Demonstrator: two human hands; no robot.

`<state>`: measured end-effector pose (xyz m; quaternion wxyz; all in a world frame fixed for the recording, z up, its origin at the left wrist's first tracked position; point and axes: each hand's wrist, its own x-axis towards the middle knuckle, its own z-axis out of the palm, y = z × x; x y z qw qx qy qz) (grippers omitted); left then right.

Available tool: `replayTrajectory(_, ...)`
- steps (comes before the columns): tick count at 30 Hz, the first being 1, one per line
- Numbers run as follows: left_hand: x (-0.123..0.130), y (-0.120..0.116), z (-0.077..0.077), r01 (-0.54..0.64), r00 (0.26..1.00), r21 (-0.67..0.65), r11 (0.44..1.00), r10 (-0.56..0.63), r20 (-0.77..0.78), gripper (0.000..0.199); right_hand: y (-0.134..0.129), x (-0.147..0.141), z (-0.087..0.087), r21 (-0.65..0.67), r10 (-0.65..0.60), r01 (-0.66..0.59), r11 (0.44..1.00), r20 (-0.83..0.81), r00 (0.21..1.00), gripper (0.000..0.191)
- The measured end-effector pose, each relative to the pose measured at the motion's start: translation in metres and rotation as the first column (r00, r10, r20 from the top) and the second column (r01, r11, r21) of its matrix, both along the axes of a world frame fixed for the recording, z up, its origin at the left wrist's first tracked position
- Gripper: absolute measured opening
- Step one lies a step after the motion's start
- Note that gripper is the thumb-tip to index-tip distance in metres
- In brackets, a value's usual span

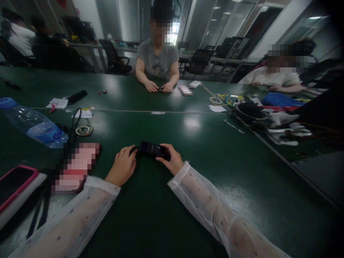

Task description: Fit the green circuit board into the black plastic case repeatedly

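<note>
A small black device [150, 148] with a little screen at its left part lies between my hands above the green table [150, 200]. My right hand [172, 158] grips its right end, thumb below and fingers above. At the left end, the fingertips of my left hand [124, 163] touch or pinch the device's edge, near a small dark part too small to make out. Sheer white dotted sleeves cover both forearms.
On the left are a plastic bottle [34, 123], a pink phone [77, 166], another pink-edged phone [17, 182] and a bracelet [84, 130]. A wrench [233, 126] and piled cables [252, 109] lie on the right. A person [157, 61] sits opposite; others sit farther off.
</note>
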<state>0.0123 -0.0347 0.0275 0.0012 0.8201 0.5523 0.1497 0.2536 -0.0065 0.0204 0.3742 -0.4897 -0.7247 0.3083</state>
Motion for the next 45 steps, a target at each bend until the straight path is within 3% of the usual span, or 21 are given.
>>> replayTrajectory(22,0.001,0.0,0.001,-0.001,1.0,0.011,1.0,0.001,0.006,0.037,0.0,0.001,0.002,0.008,0.002,-0.003,1.0,0.046,0.999,0.055)
replayTrajectory(27,0.001,0.0,-0.001,0.002,1.0,0.015,1.0,-0.002,0.012,0.038,-0.001,0.001,0.002,0.061,-0.009,0.011,0.998,-0.033,0.999,0.054)
replayTrajectory(30,0.0,0.0,-0.002,0.006,1.0,0.028,1.0,-0.006,0.024,0.04,-0.002,-0.001,0.003,0.13,-0.084,0.103,0.986,-0.14,0.986,0.053)
replayTrajectory(33,0.0,-0.001,-0.001,0.007,1.0,0.024,1.0,-0.007,0.023,0.04,-0.001,-0.001,0.001,0.201,-0.219,0.271,0.941,-0.249,0.943,0.052)
replayTrajectory(37,-0.001,0.0,-0.001,0.007,1.0,0.008,1.0,-0.007,0.023,0.039,0.006,0.004,-0.005,0.189,-0.378,0.442,0.877,-0.299,0.876,0.05)
replayTrajectory(45,-0.001,0.001,-0.003,0.01,0.999,0.013,1.0,-0.011,0.036,0.039,0.014,0.012,-0.018,0.099,-0.499,0.524,0.846,-0.201,0.843,0.049)
